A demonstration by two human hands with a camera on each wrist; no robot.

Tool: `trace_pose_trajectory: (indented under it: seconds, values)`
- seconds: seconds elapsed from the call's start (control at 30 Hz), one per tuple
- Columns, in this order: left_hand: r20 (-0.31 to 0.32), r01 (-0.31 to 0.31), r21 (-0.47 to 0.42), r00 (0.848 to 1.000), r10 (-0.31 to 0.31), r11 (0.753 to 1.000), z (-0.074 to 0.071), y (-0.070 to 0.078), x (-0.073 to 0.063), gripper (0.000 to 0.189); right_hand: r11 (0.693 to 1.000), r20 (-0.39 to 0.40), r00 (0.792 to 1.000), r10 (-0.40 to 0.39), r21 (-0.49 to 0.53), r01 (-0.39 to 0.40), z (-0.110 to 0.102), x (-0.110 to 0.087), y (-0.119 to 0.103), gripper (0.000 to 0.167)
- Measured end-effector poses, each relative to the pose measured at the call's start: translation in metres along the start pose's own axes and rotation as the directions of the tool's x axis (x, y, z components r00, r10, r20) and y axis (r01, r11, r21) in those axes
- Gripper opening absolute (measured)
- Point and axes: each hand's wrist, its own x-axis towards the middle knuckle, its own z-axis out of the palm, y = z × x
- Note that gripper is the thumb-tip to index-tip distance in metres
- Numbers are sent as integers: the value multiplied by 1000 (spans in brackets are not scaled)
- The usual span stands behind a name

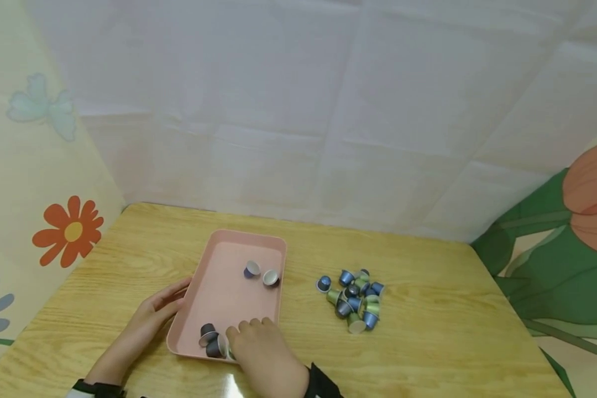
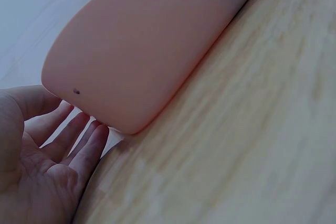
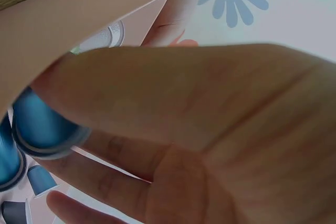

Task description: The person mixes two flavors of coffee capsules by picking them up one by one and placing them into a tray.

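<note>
A pink tray (image 1: 219, 293) lies on the table. At its left side, my left hand (image 1: 154, 309) touches the outer wall; the left wrist view shows slightly bent fingers (image 2: 86, 150) against the tray's edge. Over the tray's near right corner, my right hand (image 1: 268, 354) pinches a blue coffee capsule (image 3: 44, 121) between thumb and fingers, low inside the tray wall. Two dark capsules, one upright (image 1: 208, 333) and one tipped (image 1: 215, 347), sit beside that hand. Farther back in the tray lie two more capsules, one purple-blue (image 1: 251, 269), one showing its pale lid (image 1: 271, 278).
A loose pile of blue, green and dark coffee capsules (image 1: 355, 301) lies on the wooden table (image 1: 428, 331) to the right of the tray. White cloth (image 1: 298, 110) hangs behind the table; patterned cloths with flowers stand at both sides.
</note>
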Motion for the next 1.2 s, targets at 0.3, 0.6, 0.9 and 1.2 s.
trace_pose_trajectory:
  seconds: [0.3, 0.6, 0.9, 1.2]
  values:
    - [-4, 22, 1, 1000, -22, 1000, -2, 1, 0, 54, 999, -48, 999, 8, -41, -10, -4, -3, 4, 27]
    - [4, 12, -8, 1000, -12, 1000, -1, -1, 1, 54, 998, -154, 987, 42, -38, -48, -13, -7, 26, 46]
    - [7, -5, -6, 1000, 5, 1000, -1, -1, 1, 53, 976, -239, 958, 160, 182, -117, -21, -10, 67, 26]
    - [2, 7, -19, 1000, -7, 1000, -1, -2, 1, 54, 859, -56, 923, 380, 392, -330, -26, -19, 100, 32]
